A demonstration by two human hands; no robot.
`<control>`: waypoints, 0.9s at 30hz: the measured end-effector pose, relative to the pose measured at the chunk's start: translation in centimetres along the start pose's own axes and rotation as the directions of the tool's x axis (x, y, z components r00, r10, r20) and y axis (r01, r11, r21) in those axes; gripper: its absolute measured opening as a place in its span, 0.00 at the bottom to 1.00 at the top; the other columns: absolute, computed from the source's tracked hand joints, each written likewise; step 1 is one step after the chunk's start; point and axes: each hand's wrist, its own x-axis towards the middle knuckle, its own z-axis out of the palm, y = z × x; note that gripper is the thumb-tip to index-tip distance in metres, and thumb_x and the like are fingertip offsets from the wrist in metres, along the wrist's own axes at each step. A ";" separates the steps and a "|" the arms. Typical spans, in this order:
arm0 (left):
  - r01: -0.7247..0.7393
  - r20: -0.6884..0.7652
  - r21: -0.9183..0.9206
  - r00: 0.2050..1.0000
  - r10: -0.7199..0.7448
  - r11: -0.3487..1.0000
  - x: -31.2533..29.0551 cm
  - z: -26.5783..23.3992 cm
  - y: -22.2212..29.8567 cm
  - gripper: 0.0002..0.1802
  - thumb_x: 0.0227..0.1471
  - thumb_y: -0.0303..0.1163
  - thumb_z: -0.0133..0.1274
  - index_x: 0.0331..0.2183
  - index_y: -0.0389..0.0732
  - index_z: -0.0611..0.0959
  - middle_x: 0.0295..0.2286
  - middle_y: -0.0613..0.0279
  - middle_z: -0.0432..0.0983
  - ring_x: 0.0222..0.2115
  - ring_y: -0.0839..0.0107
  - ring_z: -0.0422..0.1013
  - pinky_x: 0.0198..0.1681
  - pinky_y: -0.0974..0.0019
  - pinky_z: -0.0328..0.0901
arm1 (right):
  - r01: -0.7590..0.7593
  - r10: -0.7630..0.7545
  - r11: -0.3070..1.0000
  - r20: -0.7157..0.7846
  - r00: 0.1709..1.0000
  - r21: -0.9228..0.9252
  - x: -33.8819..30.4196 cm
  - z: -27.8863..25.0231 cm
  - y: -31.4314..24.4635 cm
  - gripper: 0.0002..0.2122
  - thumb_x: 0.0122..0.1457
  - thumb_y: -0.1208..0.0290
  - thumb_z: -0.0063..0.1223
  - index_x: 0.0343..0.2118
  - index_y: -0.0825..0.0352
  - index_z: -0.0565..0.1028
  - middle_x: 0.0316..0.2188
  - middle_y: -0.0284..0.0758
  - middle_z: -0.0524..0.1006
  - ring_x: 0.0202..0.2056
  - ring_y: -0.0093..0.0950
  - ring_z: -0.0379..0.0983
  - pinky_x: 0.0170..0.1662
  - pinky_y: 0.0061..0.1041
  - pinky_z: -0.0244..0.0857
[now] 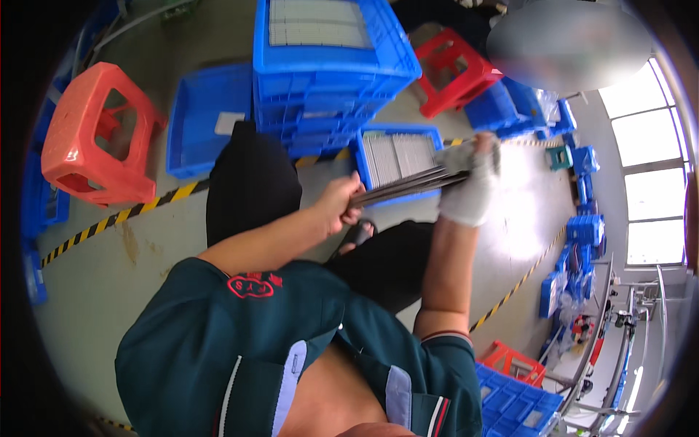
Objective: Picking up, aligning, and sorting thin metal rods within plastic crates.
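Note:
A bundle of thin, flat grey strips (408, 186) spans the gap between my hands, slightly fanned and tilted up toward the right. Bare fingers of my left hand (341, 202) are closed round its left end. At the other end my right hand (472, 182), in a white glove with bare fingertips, grips the strips; motion blurs it a little. Just beyond and below the bundle, a blue crate (357, 154) on the floor holds rows of similar thin pale pieces (397, 154). What the strips are made of is hard to tell.
Ahead rises a stack of blue crates (320, 91), its top one filled with pale strips (317, 25). A shallow blue bin (204, 120) and an orange stool (102, 138) are at left. A red stool (455, 73) stands far right of the stack. Striped floor tape (131, 218) crosses the floor.

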 end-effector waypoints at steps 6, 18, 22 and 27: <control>-0.532 0.289 0.847 0.426 0.857 -0.021 -4.0 0.4 7.6 0.12 0.55 0.35 0.48 0.26 0.36 0.75 0.14 0.62 0.67 0.16 0.76 0.64 0.21 0.72 0.58 | -0.757 0.753 0.652 -0.168 0.637 0.053 -4.4 -6.6 2.0 0.21 0.59 0.53 0.43 0.42 0.70 0.68 0.35 0.46 0.74 0.43 0.42 0.71 0.44 0.39 0.66; -0.538 0.610 0.769 0.459 0.646 -0.344 -4.8 5.8 13.0 0.14 0.52 0.40 0.50 0.25 0.37 0.76 0.16 0.50 0.69 0.19 0.56 0.67 0.22 0.61 0.60 | -0.909 0.783 0.403 0.554 0.283 -0.105 -11.0 -2.6 6.2 0.18 0.56 0.55 0.49 0.32 0.69 0.67 0.17 0.36 0.69 0.18 0.27 0.67 0.21 0.22 0.60; -0.611 0.606 0.737 0.411 0.681 -0.288 -5.7 6.2 13.9 0.11 0.55 0.38 0.48 0.29 0.40 0.76 0.18 0.58 0.70 0.19 0.69 0.68 0.22 0.67 0.60 | -0.749 0.829 0.557 0.286 0.480 -0.359 -10.2 -3.3 6.6 0.20 0.58 0.50 0.46 0.32 0.67 0.68 0.16 0.28 0.63 0.16 0.18 0.57 0.19 0.19 0.51; -0.788 0.334 0.616 0.241 0.911 -0.017 -7.4 3.5 15.4 0.14 0.60 0.37 0.41 0.29 0.38 0.75 0.20 0.69 0.67 0.19 0.83 0.60 0.23 0.78 0.56 | -0.307 0.536 0.614 0.099 0.838 -0.727 -8.7 -5.0 6.3 0.24 0.58 0.48 0.44 0.27 0.70 0.73 0.19 0.28 0.67 0.24 0.19 0.62 0.29 0.21 0.59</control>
